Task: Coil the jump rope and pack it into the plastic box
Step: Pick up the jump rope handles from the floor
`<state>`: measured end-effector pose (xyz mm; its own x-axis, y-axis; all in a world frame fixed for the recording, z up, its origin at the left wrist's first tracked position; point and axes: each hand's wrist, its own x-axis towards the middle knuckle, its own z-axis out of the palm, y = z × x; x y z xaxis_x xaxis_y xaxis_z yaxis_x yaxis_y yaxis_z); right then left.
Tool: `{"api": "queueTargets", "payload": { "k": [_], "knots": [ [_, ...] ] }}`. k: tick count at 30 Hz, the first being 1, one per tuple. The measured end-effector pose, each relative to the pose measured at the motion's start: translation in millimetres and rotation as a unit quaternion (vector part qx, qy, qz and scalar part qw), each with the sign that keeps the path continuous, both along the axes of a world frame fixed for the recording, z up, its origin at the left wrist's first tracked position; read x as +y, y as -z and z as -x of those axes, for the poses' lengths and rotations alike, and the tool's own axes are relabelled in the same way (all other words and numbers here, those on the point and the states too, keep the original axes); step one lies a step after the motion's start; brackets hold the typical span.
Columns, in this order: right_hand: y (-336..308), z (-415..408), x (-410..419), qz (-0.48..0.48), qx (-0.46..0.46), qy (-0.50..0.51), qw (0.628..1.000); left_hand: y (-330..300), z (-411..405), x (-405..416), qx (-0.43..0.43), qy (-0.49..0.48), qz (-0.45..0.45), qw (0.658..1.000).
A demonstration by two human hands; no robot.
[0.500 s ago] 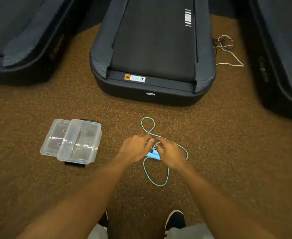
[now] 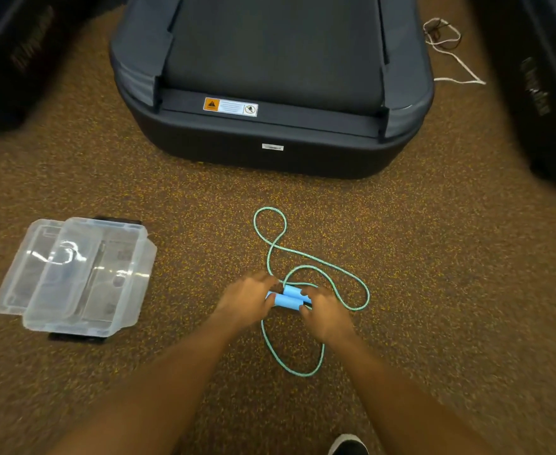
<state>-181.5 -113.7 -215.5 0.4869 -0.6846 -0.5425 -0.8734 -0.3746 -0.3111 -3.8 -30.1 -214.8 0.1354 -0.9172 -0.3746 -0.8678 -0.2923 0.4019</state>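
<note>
The rope [image 2: 302, 257] lay on the carpet [image 2: 434, 257] in front of the treadmill [image 2: 270, 126], its green cord sprawled in loose loops. Its two blue handles [image 2: 289, 298] lay side by side at the middle of the loops. The left hand [image 2: 247, 303] gripped the handles' left ends, and the right hand [image 2: 325, 315] pinched their right ends with curled fingers. The clear box [image 2: 83, 277] sat well left of the rope, its lid [image 2: 17, 274] partly under it.
</note>
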Motion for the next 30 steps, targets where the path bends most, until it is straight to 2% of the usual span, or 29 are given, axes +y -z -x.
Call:
{"api": "queueTargets", "payload": {
  "k": [7,15,19,22,26,30],
  "knots": [
    [50.9,10.5,-12.6,0.001,0.04,-0.036,0.999,62.6,17.0,-19.6,-0.04,0.067,-0.037,0.996],
    [81.4,12.3,-7.1,0.006,0.077,-0.066,0.995,98.2,26.8,-21.4,-0.104,0.118,-0.071,0.985],
    [83.7,10.0,-10.5,0.039,0.08,-0.085,0.992,93.9,11.7,-21.2,-0.085,0.105,-0.065,0.989],
    [69.8,7.4,-16.3,0.029,0.048,-0.087,0.995,80.3,-12.9,-10.7,-0.06,0.097,-0.086,0.99],
    [43.2,10.4,-33.5,-0.074,-0.062,-0.028,0.995,64.4,-40.6,4.0,-0.046,0.067,-0.145,0.986],
    [-6.9,1.2,-40.6,-0.114,-0.111,-0.049,0.986,33.8,-47.6,8.4,-0.004,0.041,-0.16,0.986]
  ]
}}
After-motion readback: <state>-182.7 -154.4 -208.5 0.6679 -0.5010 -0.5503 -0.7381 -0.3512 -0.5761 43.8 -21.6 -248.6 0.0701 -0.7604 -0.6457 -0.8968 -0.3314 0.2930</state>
